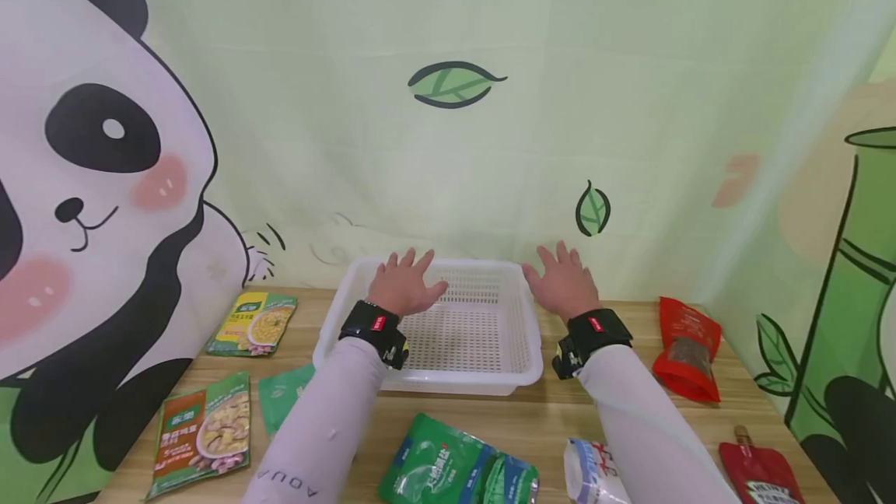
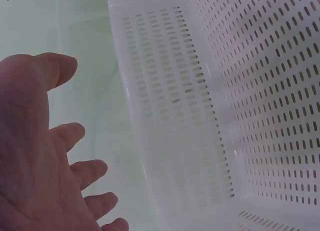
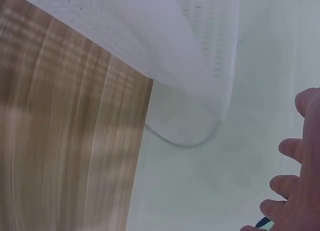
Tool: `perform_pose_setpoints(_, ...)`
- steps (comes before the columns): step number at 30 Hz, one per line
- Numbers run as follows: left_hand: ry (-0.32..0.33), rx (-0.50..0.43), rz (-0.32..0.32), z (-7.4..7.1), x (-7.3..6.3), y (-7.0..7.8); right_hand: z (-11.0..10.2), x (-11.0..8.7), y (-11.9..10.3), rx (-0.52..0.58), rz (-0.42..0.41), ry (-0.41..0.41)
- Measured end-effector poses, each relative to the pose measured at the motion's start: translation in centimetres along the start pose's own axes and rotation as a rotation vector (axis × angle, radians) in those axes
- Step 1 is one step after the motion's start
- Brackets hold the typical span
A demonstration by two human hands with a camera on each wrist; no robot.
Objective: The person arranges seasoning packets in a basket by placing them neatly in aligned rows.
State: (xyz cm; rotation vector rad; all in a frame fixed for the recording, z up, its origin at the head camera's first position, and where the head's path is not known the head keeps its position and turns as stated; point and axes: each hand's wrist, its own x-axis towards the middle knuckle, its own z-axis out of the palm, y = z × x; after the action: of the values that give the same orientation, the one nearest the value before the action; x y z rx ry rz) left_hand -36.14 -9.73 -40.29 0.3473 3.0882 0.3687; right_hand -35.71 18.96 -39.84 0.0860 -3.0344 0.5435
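Sleeves (image 1: 329, 411): pale; both enter from the bottom edge of my head view, with printed lettering on the left one.
Wrist straps (image 1: 595, 335): black, one at each cuff, each with a small red tag.
Left hand (image 1: 402, 286): fingers and thumb spread apart, grip unclamped; I see it across the left part of the basket (whether it touches the rim, I cannot tell).
Right hand (image 1: 565, 284): fingers and thumb apart, grip unclamped, near the basket's far right corner.
White basket (image 1: 448, 381): upright on the wooden table (image 1: 546, 418), between my two forearms, just before the backdrop (image 1: 455, 177); floor and walls perforated.
Front of basket: green pouch (image 1: 434, 457), cut by the frame edge; white package (image 1: 591, 477) to its right, partly behind the right sleeve.
Left of basket: yellow-and-green packet (image 1: 253, 323) farther back, orange-and-green packet (image 1: 203, 434) nearer, teal packet (image 1: 280, 395) partly behind the left sleeve.
Right of basket: red bag (image 1: 689, 352) with a see-through window; red spouted pouch (image 1: 759, 473) nearer me, marked HEINZ.
Backdrop print: panda (image 1: 105, 216) at left, outlined leaves (image 1: 453, 85) above the basket.
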Motion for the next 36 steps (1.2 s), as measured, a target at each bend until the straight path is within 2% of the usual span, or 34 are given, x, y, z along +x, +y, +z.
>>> perform_pose_setpoints(9,0.005,-0.055,-0.019,-0.4,-1.7,-0.9,0.8,-1.1,-0.5,0.060,-0.032,0.003)
perform_pose_setpoints(15,0.025,-0.047,-0.019,-0.5,-2.9,-0.9,2.0,-2.2,-0.7,0.106,-0.034,-0.002)
perform_pose_setpoints(19,0.071,-0.031,0.014,-0.6,-4.5,-0.9,2.7,-3.0,-0.6,0.122,-0.055,0.011)
perform_pose_setpoints(23,0.125,-0.051,0.021,-0.6,-6.4,-1.3,3.3,-4.1,0.1,0.126,-0.055,0.016)
perform_pose_setpoints(29,0.187,-0.119,-0.050,0.0,-9.0,-2.0,4.4,-6.1,1.2,0.167,-0.033,-0.008)
perform_pose_setpoints(33,0.271,-0.167,-0.142,0.5,-10.3,-2.3,5.0,-7.1,1.3,0.288,-0.034,-0.042)
perform_pose_setpoints(36,0.326,-0.156,-0.191,0.9,-11.1,-2.6,5.2,-7.8,1.0,0.366,-0.028,-0.066)
